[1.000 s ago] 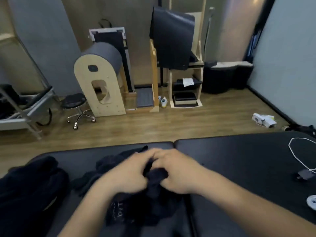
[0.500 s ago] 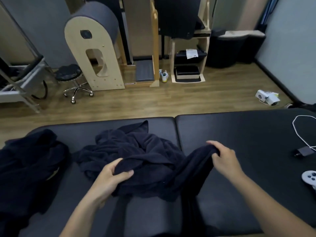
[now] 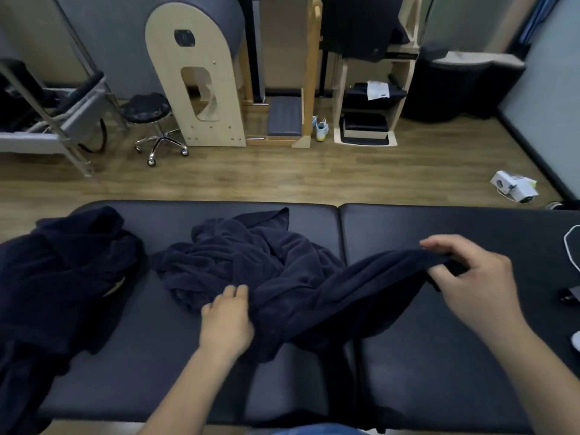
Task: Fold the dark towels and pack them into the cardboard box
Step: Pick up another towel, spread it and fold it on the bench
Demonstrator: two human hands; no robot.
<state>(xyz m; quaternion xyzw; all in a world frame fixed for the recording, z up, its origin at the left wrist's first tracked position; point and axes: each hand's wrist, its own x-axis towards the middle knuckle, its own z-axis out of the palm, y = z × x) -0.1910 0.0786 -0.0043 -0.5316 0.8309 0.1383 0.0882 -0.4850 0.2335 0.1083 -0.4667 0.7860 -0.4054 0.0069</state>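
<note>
My hands are apart. My right hand [image 3: 474, 284] pinches an edge of the dark towel [image 3: 282, 271], raised over the right half of the padded table [image 3: 439, 356]. My left hand [image 3: 226, 321] grips its near fold, and the rest lies crumpled just beyond.

An arched pale-wood barrel with a grey padded top [image 3: 201, 51] is shown; a black round swivel stool [image 3: 146, 109] is set left of it, pale shoes [image 3: 320, 130] right of it, a black padded table [image 3: 439, 372] nearer.
</note>
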